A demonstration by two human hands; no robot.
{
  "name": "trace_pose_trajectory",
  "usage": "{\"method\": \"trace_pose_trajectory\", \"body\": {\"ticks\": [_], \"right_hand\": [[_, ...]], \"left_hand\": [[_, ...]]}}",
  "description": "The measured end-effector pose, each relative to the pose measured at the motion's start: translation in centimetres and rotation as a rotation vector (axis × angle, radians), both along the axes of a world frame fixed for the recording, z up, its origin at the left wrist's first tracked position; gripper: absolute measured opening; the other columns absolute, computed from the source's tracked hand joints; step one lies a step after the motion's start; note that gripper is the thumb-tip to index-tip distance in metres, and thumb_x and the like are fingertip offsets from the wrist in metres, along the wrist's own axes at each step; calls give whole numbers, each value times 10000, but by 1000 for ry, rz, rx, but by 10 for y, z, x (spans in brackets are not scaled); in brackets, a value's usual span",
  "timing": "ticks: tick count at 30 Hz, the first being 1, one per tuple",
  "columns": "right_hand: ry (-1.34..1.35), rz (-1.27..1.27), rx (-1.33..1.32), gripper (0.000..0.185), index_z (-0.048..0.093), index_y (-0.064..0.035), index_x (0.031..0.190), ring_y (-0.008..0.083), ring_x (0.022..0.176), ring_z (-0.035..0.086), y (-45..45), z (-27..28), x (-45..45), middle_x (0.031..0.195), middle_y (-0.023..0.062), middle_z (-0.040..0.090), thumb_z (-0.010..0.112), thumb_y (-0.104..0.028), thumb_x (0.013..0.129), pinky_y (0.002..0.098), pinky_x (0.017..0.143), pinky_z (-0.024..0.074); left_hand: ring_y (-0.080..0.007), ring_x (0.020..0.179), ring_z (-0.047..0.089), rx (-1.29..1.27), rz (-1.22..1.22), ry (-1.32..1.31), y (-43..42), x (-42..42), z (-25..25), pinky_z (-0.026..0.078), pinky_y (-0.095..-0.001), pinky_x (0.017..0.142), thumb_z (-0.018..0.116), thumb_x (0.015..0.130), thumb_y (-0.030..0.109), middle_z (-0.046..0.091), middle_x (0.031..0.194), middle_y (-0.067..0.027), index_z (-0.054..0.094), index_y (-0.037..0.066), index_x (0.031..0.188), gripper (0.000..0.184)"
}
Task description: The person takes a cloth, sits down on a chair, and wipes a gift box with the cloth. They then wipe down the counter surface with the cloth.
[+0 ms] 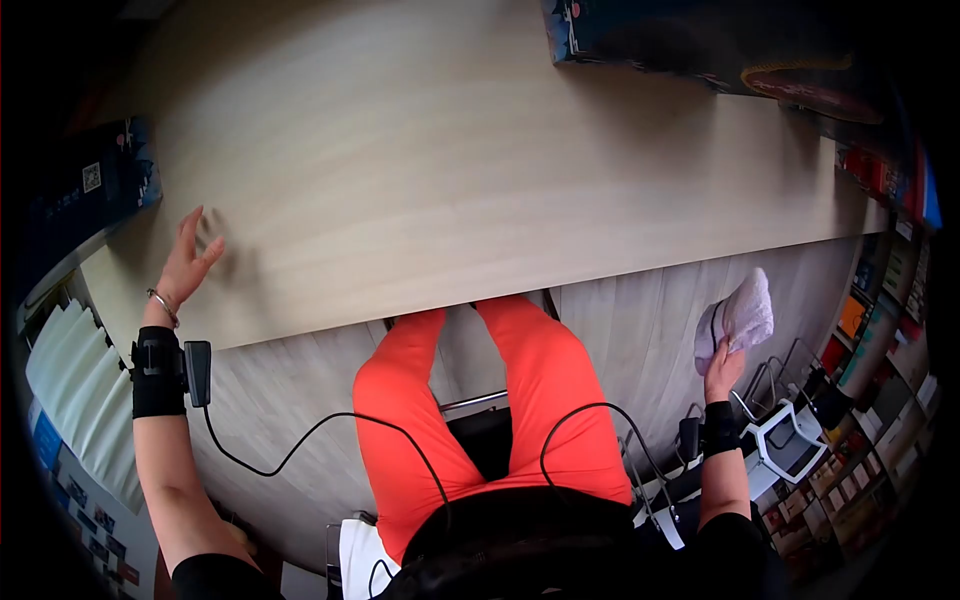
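Note:
My left hand [188, 258] is above the left front part of the pale wooden table [450, 170], its fingers apart and nothing in them. A dark blue box [125, 180] with a printed square code stands just beyond it. Off the table's front edge on the right, my right hand [724, 371] grips a pale lilac, soft-looking cloth [745, 312] by its lower end. A thin dark line runs across the cloth's left side; whether it is a strap or trim I cannot tell. The cloth hangs over the floor, apart from the table.
A large dark box [680, 50] stands at the table's far right. Black cables [290, 455] run from both wrist bands across my lap. A white-framed chair [790, 440] and stocked shelves [850, 480] are at my right. Pleated white material [80, 385] is at the left.

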State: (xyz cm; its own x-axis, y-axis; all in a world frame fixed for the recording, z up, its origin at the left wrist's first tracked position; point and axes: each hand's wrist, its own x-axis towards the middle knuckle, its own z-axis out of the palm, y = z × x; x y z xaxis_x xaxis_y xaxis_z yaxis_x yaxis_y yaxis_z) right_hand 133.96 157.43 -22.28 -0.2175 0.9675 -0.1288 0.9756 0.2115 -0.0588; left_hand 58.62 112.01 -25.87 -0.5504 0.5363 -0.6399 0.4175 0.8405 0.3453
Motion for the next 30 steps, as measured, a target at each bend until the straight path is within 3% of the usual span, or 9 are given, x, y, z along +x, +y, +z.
{"method": "trace_pose_trajectory", "body": {"ticks": [3, 5, 6, 9, 11, 14, 17, 23, 30], "right_hand": [[259, 241, 47, 229, 616, 26, 1032, 418, 914, 599, 13, 14, -102, 959, 235, 639, 595, -131, 868, 435, 790, 460], [303, 481, 34, 330, 580, 9, 1142, 412, 984, 581, 15, -14, -157, 1083, 224, 611, 629, -53, 822, 439, 837, 462], [323, 644, -43, 481, 525, -18, 1241, 401, 1126, 521, 9, -24, -189, 1227, 204, 552, 647, -23, 776, 418, 916, 444], [118, 1174, -278, 772, 431, -203, 1382, 392, 1393, 201, -37, -35, -295, 1492, 120, 298, 705, -80, 670, 626, 1065, 241], [210, 1405, -307, 721, 437, -344, 1366, 388, 1404, 180, -80, -58, -330, 1505, 117, 272, 702, -160, 721, 638, 1064, 230], [322, 1677, -261, 676, 432, -374, 1356, 358, 1406, 205, -124, -78, -369, 1510, 89, 268, 692, -207, 755, 653, 1038, 247], [166, 1644, -301, 665, 440, -382, 1356, 351, 1422, 146, -123, -55, -392, 1521, 86, 239, 703, -252, 759, 674, 1044, 214], [236, 1296, -111, 668, 424, -373, 1376, 407, 1405, 116, -88, -70, -464, 1502, 110, 242, 708, -319, 774, 685, 1053, 186], [215, 910, 139, 653, 363, -314, 1421, 478, 1369, 156, 14, -99, -647, 1493, 168, 237, 626, -356, 825, 678, 1023, 238]], "left_hand": [[-399, 1393, 192, 134, -48, 179, 1, 8, -48, 258, -489, 1103, 640, 846, 465, 203, 1500, -221, 188, 102, 1488, 865], [-431, 1404, 102, -33, 84, 350, 42, 68, -47, 212, -609, 1068, 573, 869, 510, 132, 1528, -199, 152, 156, 1501, 838], [-447, 1410, 56, -111, 154, 432, 59, 91, -49, 189, -669, 1051, 539, 880, 533, 96, 1542, -187, 134, 184, 1508, 825], [-471, 1406, -47, -10, 235, 621, 54, 114, -90, 108, -773, 979, 440, 900, 576, 14, 1563, -150, 98, 230, 1513, 782], [-447, 1417, -9, 35, 271, 670, 59, 132, -90, 95, -737, 1017, 423, 908, 560, 57, 1565, -126, 136, 218, 1508, 748], [-428, 1422, 29, 69, 274, 733, 63, 146, -88, 113, -712, 1035, 432, 919, 511, 109, 1562, -101, 183, 206, 1501, 703], [-423, 1422, 40, 63, 251, 756, 63, 149, -85, 125, -703, 1041, 432, 923, 490, 116, 1561, -97, 195, 191, 1498, 690], [-401, 1428, 45, 44, 284, 775, 75, 159, -65, 149, -664, 1068, 510, 889, 396, 133, 1552, -93, 227, 140, 1485, 708], [-385, 1434, 36, 82, 311, 715, 80, 156, -52, 113, -651, 1077, 540, 857, 336, 148, 1547, -106, 246, 120, 1472, 715]]}}
